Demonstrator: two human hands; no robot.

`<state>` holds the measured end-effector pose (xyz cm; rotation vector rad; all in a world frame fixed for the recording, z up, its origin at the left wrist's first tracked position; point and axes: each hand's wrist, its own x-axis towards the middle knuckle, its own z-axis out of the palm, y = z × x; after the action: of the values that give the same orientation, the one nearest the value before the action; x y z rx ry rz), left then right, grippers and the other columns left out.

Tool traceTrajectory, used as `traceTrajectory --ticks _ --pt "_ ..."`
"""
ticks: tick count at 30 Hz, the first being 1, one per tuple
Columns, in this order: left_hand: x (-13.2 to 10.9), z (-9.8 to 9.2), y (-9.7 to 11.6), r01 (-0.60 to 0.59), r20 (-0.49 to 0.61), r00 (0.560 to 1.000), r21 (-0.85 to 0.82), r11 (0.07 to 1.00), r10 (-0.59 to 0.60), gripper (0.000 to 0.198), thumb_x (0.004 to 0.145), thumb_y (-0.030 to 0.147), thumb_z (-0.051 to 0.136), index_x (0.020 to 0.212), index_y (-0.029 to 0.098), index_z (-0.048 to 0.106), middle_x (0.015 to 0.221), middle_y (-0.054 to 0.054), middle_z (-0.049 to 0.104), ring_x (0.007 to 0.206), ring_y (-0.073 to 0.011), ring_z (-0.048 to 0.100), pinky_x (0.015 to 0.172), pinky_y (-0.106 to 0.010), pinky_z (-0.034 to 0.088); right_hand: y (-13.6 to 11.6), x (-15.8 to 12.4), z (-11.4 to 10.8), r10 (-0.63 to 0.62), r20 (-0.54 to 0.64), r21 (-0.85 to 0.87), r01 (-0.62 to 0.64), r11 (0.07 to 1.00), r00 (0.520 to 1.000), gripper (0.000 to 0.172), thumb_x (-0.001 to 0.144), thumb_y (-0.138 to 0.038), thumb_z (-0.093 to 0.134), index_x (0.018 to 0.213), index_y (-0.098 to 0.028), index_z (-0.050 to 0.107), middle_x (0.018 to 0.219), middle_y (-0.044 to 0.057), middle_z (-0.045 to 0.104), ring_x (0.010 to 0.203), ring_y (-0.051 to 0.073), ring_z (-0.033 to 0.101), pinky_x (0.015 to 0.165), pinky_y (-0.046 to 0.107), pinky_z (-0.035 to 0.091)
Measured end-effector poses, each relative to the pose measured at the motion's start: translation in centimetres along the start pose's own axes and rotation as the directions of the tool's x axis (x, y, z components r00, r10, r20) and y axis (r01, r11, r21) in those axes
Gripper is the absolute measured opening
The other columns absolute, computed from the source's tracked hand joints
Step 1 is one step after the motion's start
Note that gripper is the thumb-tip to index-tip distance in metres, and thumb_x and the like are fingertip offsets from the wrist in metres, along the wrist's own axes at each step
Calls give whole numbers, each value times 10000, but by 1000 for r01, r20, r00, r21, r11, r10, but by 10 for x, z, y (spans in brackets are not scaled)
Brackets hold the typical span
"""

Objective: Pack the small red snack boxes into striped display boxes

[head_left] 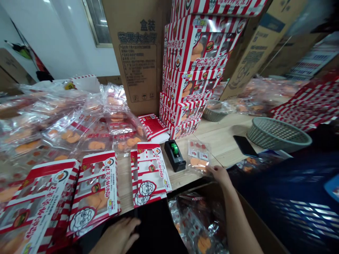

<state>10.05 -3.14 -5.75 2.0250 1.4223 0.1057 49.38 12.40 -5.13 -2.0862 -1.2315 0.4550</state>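
1. Our right hand (218, 174) reaches across the pale wooden table (225, 132) to a clear plastic packet (198, 155) of orange snacks with small red-and-white labels. The packet lies flat on the table near the front edge, at about 4 o'clock from the frame's centre.
2. The fingers (212, 169) of that hand are held close together, with their tips on the packet's near edge. We cannot tell whether they pinch it or only press on it.
3. Our left hand (119, 234) rests palm down at 6 o'clock, by the table's front edge. Its fingers lie flat and loosely together, pointing toward 1 o'clock, and they hold nothing.
4. A flattened red-and-white striped cardboard carton (149, 176) with a cartoon face lies at 1 o'clock from the left hand, and two similar cartons lie further left.
5. A black tape dispenser with a green roll (174, 153) stands just beside the packet, at its 9 o'clock.
6. A stack of red-and-white striped window boxes (190, 70) rises at 12 o'clock, against a tall brown cardboard box (140, 53).
7. A heap of clear snack packets (66, 120) covers the table at 9 o'clock.
8. A grey woven basket (278, 132) and a black phone (245, 145) sit at 3 o'clock.
9. An open brown carton (254, 220) below the table edge holds more packets, under our right forearm.
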Motion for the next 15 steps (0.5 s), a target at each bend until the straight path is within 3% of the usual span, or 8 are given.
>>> traceTrajectory --ticks 2,4,7,10,12,13,14,15 --pt "19 -22 27 -161 -159 976 -90 983 146 267 862 219 399 1065 248 571 1049 -38 641 956 -156 606 857 -272 470 8 -21 -8 -10 -20 96 12 995 1000 357 569 -511 541 420 -222 393 390 -16 393 429 150 398 433 287 325" --pt "39 -35 53 -305 -328 906 -63 950 268 265 892 213 348 1052 241 557 1025 -32 633 942 -129 599 837 -246 483 10 -44 -20 -12 -71 177 25 984 997 361 625 -546 477 486 -222 398 442 -26 395 437 135 380 427 277 320" --pt "68 -36 90 -438 -542 678 245 865 496 291 871 196 410 1143 201 513 1142 -96 572 1073 -191 536 890 -331 473 -7 -85 -39 -43 -189 341 107 934 981 354 667 -514 526 556 -207 387 502 -44 393 474 114 379 452 246 338" --pt "91 -28 120 -428 -587 408 553 715 699 447 827 210 516 1266 199 429 1294 -156 451 1230 -300 385 959 -474 402 -42 -129 -48 -112 -267 524 242 817 957 351 669 -398 644 581 -189 376 548 -53 411 513 93 409 492 208 368" --pt "100 -27 130 -412 -624 297 599 686 723 491 819 149 522 1291 225 412 1332 -154 417 1284 -336 288 974 -515 367 -66 -152 -47 -136 -233 652 258 713 963 318 676 -334 683 642 -189 402 592 -53 456 529 86 449 497 186 384" --pt "102 -29 132 -436 -657 272 567 699 703 493 821 123 511 1291 239 418 1343 -141 413 1297 -341 254 983 -520 353 -75 -160 -45 -151 -185 723 239 649 971 284 683 -322 689 714 -199 435 634 -46 504 544 93 485 503 188 400" --pt "103 -33 130 -494 -696 279 487 720 662 481 825 123 505 1284 246 433 1347 -125 418 1302 -339 242 996 -515 341 -82 -164 -42 -179 -122 792 204 575 976 275 699 -342 680 810 -218 461 690 -32 554 567 110 527 512 205 425" --pt "102 -38 127 -572 -753 326 325 753 572 450 827 149 512 1264 248 462 1337 -105 440 1295 -327 265 1010 -497 334 -87 -165 -38 -215 -68 848 170 502 974 304 719 -382 659 909 -241 468 761 -10 598 610 137 567 540 240 456"
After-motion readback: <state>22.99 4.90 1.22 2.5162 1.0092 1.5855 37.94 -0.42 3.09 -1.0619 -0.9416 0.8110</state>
